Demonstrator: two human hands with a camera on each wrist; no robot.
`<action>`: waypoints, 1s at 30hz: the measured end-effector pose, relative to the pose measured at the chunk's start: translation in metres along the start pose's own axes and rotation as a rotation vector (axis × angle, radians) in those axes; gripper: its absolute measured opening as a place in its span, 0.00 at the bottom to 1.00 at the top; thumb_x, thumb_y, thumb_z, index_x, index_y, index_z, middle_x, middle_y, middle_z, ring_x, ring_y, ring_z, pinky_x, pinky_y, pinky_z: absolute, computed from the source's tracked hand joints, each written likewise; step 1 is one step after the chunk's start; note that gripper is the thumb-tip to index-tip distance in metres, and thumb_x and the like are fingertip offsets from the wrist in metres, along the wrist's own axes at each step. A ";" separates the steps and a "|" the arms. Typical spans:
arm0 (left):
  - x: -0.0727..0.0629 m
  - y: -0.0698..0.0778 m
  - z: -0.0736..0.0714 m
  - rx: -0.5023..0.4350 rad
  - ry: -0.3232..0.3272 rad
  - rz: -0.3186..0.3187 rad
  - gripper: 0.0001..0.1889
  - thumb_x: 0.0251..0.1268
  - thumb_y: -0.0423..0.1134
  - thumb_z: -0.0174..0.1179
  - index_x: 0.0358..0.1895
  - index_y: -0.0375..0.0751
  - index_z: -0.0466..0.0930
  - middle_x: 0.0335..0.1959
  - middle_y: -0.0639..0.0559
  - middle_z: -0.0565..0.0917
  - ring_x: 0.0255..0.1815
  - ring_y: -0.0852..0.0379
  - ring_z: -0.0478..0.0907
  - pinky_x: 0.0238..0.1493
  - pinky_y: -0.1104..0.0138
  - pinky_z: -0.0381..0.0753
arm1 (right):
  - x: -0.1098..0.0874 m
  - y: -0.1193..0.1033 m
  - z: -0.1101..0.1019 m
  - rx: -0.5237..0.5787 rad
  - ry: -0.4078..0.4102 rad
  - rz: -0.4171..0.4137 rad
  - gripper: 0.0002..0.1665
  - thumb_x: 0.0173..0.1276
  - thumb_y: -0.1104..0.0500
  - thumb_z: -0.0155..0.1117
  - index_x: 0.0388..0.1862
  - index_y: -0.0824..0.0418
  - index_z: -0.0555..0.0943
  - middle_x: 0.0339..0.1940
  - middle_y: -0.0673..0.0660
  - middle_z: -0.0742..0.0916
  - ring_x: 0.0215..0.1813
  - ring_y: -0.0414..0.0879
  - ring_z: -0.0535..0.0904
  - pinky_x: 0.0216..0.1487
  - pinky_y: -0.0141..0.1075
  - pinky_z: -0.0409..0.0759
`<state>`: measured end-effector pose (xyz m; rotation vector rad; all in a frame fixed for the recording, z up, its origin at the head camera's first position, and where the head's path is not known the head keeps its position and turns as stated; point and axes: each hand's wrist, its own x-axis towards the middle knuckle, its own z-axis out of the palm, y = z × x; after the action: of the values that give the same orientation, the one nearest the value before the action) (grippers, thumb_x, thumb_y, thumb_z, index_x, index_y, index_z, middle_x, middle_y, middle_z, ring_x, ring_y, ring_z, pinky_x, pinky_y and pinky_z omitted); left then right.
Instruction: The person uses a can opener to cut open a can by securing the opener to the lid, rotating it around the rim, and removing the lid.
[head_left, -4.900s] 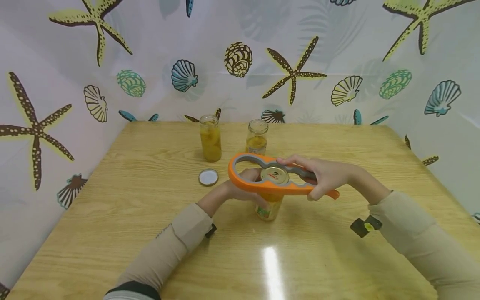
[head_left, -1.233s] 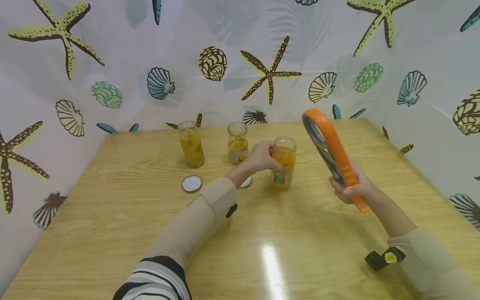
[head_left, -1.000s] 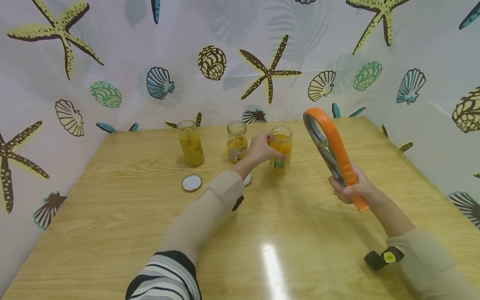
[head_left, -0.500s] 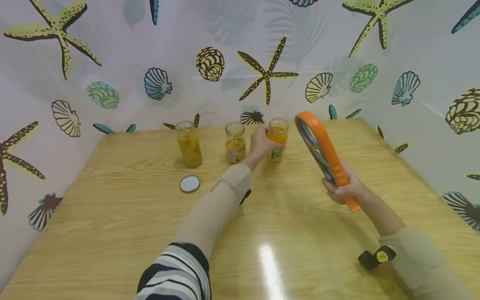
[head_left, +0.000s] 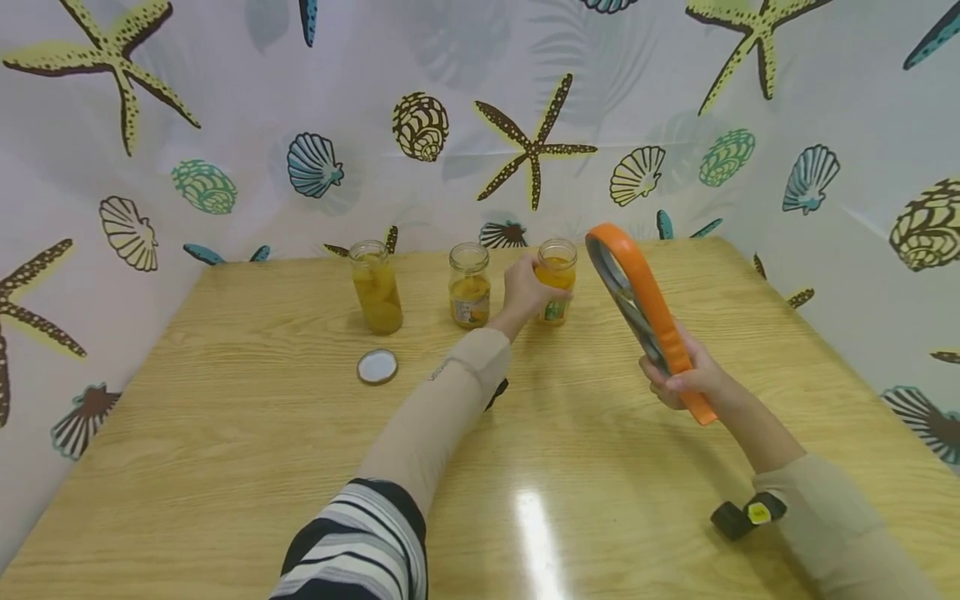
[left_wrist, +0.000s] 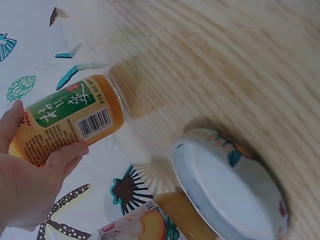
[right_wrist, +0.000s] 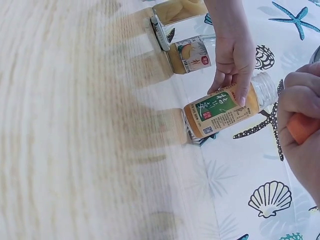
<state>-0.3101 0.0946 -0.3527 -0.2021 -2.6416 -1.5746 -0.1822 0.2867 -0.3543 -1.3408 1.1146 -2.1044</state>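
Near the back of the table, my left hand point(head_left: 525, 287) grips an uncapped glass jar point(head_left: 555, 312) of orange fruit with a green label, fingers and thumb round its side. Its base is at the tabletop in the left wrist view. My right hand point(head_left: 686, 372) holds an orange jar opener point(head_left: 651, 292) by its handles, raised above the table at the right. A gold-coloured bit shows inside the opener's grey-lined loop; what it is cannot be told. In the right wrist view the right hand point(right_wrist: 302, 107) is partly cut off, with a bit of orange handle showing.
Left of the gripped jar stand a shorter uncapped fruit jar point(head_left: 469, 300) and a taller one point(head_left: 377, 292). A lid point(head_left: 377, 367) lies white side up in front of them. Another lid point(left_wrist: 227, 187) appears close in the left wrist view. Patterned cloth point(head_left: 525, 108) hangs behind the table.
Earlier the opener was round the jar's gold lid; now the jar is uncapped and the opener is off to the right. My left hand has moved the jar back beside the other two.
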 end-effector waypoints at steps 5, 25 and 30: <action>0.001 0.000 0.000 -0.014 -0.015 -0.010 0.27 0.37 0.37 0.74 0.44 0.36 0.71 0.44 0.46 0.76 0.47 0.53 0.71 0.45 0.65 0.73 | 0.001 0.000 0.001 -0.009 0.003 0.005 0.37 0.53 0.80 0.39 0.63 0.60 0.55 0.20 0.62 0.61 0.13 0.47 0.53 0.05 0.33 0.49; 0.007 0.002 -0.003 0.010 -0.050 -0.023 0.32 0.41 0.42 0.72 0.52 0.35 0.71 0.48 0.45 0.76 0.50 0.52 0.71 0.49 0.63 0.72 | 0.002 0.005 0.003 0.008 0.010 0.000 0.34 0.57 0.78 0.43 0.63 0.60 0.54 0.20 0.62 0.61 0.12 0.47 0.53 0.04 0.33 0.49; 0.006 0.001 -0.007 -0.034 -0.164 -0.034 0.36 0.47 0.49 0.67 0.58 0.35 0.64 0.52 0.44 0.73 0.52 0.50 0.70 0.51 0.60 0.71 | 0.001 0.007 0.003 0.031 0.022 -0.004 0.32 0.58 0.77 0.44 0.61 0.61 0.56 0.20 0.63 0.61 0.12 0.47 0.53 0.04 0.33 0.49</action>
<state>-0.3162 0.0889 -0.3479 -0.3029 -2.7547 -1.6827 -0.1808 0.2804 -0.3584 -1.3105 1.0848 -2.1353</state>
